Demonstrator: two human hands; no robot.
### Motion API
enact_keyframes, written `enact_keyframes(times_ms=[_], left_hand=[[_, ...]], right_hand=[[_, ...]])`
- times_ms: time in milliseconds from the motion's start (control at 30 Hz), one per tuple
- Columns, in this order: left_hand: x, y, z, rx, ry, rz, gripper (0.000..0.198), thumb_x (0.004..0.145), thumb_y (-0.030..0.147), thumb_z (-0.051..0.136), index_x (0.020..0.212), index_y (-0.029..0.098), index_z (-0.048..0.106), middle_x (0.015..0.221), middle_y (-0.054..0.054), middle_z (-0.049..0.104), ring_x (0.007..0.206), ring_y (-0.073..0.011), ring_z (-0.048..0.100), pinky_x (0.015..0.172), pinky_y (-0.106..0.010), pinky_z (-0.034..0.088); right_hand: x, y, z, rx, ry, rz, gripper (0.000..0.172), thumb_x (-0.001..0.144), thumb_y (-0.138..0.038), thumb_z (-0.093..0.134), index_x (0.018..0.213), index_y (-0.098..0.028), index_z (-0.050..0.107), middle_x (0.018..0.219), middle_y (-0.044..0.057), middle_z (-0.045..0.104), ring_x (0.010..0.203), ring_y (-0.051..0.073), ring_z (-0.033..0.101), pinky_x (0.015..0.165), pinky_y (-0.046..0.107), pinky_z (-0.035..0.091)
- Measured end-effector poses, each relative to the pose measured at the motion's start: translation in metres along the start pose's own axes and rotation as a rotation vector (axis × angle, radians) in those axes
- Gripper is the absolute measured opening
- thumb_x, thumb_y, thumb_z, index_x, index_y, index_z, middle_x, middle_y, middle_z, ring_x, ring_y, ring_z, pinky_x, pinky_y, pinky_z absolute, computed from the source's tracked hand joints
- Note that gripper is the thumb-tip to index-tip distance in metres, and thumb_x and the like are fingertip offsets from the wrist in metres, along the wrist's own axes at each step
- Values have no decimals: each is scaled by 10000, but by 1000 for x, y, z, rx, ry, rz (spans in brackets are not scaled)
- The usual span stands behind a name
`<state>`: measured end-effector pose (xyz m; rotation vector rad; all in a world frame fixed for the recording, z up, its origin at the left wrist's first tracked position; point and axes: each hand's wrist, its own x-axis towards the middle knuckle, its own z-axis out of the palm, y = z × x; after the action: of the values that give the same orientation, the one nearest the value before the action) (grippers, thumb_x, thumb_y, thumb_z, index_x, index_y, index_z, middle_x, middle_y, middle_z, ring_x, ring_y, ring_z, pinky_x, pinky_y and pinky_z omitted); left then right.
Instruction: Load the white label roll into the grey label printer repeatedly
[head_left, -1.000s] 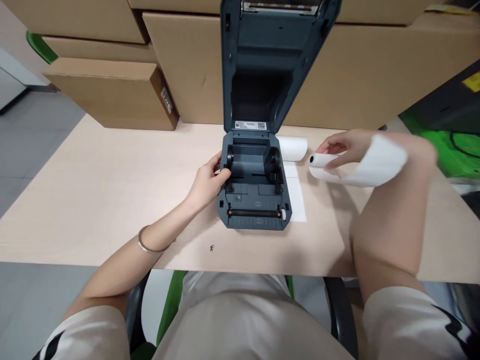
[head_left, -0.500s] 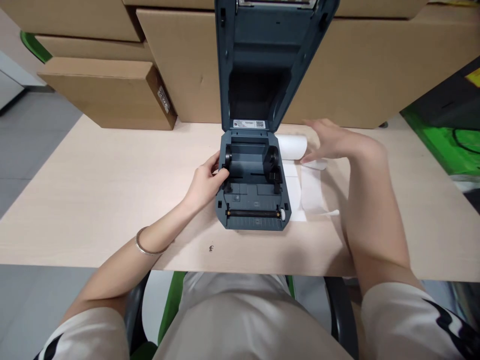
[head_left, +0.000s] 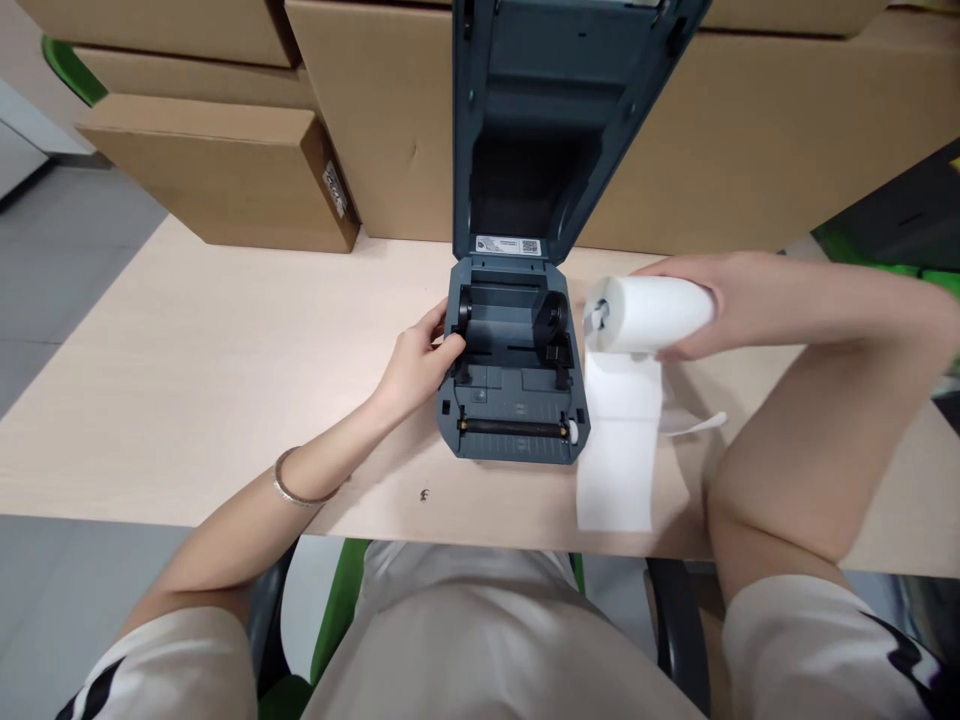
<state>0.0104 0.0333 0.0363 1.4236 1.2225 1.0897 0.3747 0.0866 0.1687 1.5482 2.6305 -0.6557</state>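
A dark blue-grey label printer point(head_left: 517, 400) stands on the table with its lid point(head_left: 555, 100) tipped up and back, so the paper bay lies bare. My left hand point(head_left: 420, 365) grips the printer's left side wall, thumb over the rim. To the right of the printer, my right hand point(head_left: 697, 300) is closed around the far end of a white label roll point(head_left: 652, 313). The roll lies sideways, its core facing the printer. A strip of labels point(head_left: 619, 440) hangs from it toward the table's front edge. Part of my right fingers is hidden behind the roll.
Large cardboard boxes point(head_left: 697, 150) line the back of the table point(head_left: 225, 400). A smaller flat carton point(head_left: 217, 180) stands at the back left. A curled piece of white paper point(head_left: 697, 425) lies right of the label strip.
My right hand has taken hold of the label roll and brought it out from beside the printer, up and to the right. The label strip now trails further forward. My left hand stays on the printer.
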Motion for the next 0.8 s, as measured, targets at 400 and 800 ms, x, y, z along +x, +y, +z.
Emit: enact_keyframes(times_ms=[400,800], left_hand=[[-3,0,3,-56,42,-45,750,857,277,647,1592,142,713,1413,-94,846,1366,-341,736,1113,-428,630],[-4,0,2,-3,54,-38,734,863,258,633,1586,170,727,1368,-66,855,1244,-294,750,1022,-383,617]], right_hand=[[43,-74,47,226,268,-271,852,722,-461,903,1532,-292,701,1517,95,758,1352,439,727,1171,626,592],[87,-72,106,-209,459,-232,709,818,-292,833,1514,-220,719,1576,193,699,1469,498,607,1338,757,365]])
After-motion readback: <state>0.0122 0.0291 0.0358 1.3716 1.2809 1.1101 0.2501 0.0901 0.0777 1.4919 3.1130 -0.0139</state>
